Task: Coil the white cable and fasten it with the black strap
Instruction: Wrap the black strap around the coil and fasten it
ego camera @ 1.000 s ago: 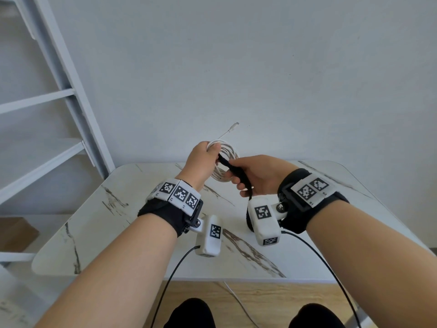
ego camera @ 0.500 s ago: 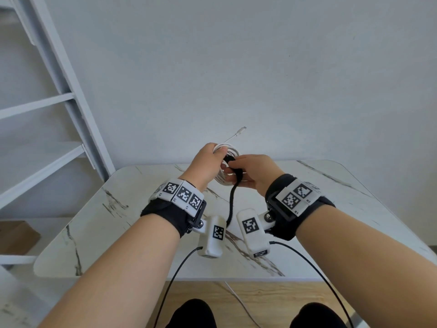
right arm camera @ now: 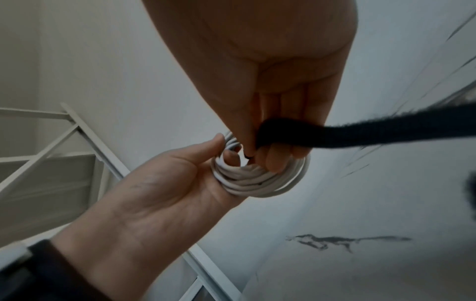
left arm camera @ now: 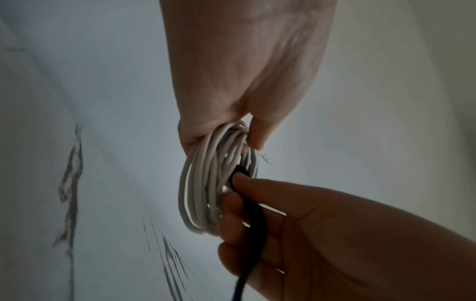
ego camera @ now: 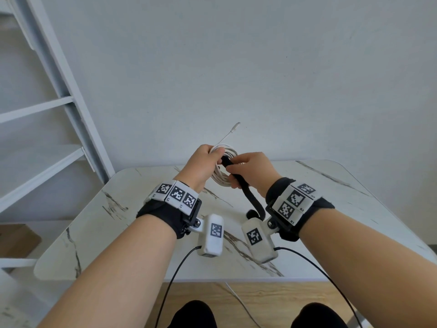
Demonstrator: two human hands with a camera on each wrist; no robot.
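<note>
Both hands were up off the worktop [ego camera: 331, 185], meeting at about twelve o'clock from the person's lap. From the head view the left hand [ego camera: 201, 166] had its fingers curled round the top of the coiled white cable [ego camera: 223, 178], one plug end poking up toward one o'clock, while the right hand [ego camera: 253, 171] gripped the black strap [ego camera: 248, 195], whose loose tail hung down toward five o'clock.

Seen from the left wrist, the loops sat bunched between thumb and fingers, and the right hand's fingertips [left arm camera: 247, 181] pushed the strap's end into the ring's centre.

Seen from the right wrist, the strap [right arm camera: 360, 132] ran out of the closed fingers toward three o'clock, the coil [right arm camera: 257, 181] just beneath.

Coiling looked finished; fastening was under way. Next, I'd judge, the tail needs drawing round the bundle and pressing onto itself, without loosening the left hand's hold.
</note>
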